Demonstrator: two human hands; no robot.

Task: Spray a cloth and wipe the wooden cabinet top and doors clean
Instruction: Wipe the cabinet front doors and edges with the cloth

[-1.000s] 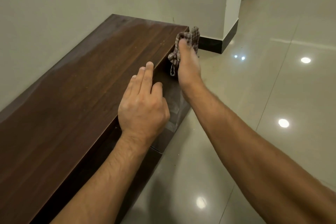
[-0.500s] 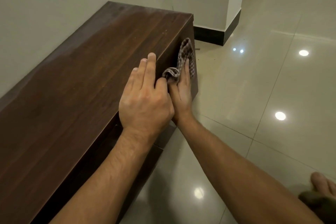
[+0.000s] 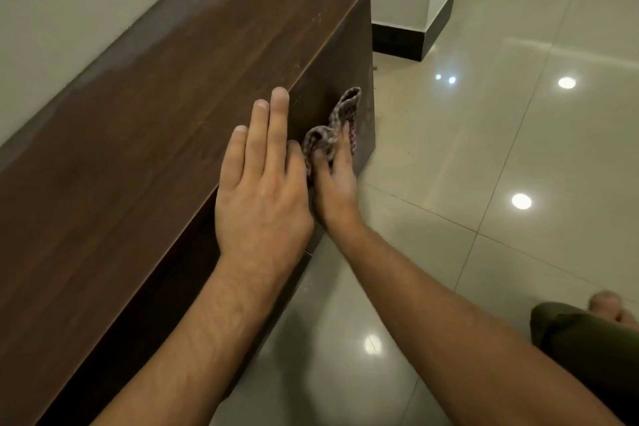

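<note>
**On the cabinet's front edge: one hand flat, one pressing a cloth**

Along the wall runs a low, dark wooden cabinet (image 3: 145,135), its long top bare and its front face falling away toward the glossy tiled floor (image 3: 484,149). No compartment of the cabinet shows its inside; the doors on the front are seen only at a steep angle, and their seams are hard to make out.

The left hand (image 3: 259,197) lies flat on the top at the front edge, fingers straight and together, grasping nothing. Just beside it, the right hand (image 3: 333,180) presses a checked cloth (image 3: 340,117) against the upper part of the cabinet's front face, fingers extended over the fabric. The cloth is bunched, one fold rising above the fingertips, part of it hidden under the palm. The thumb side of the right hand is covered by the left hand.

At the lower right, a knee in dark olive fabric (image 3: 587,339) and blurred toes (image 3: 608,304) are cut off by the frame. Ceiling lights reflect as bright spots on the tiles.
</note>
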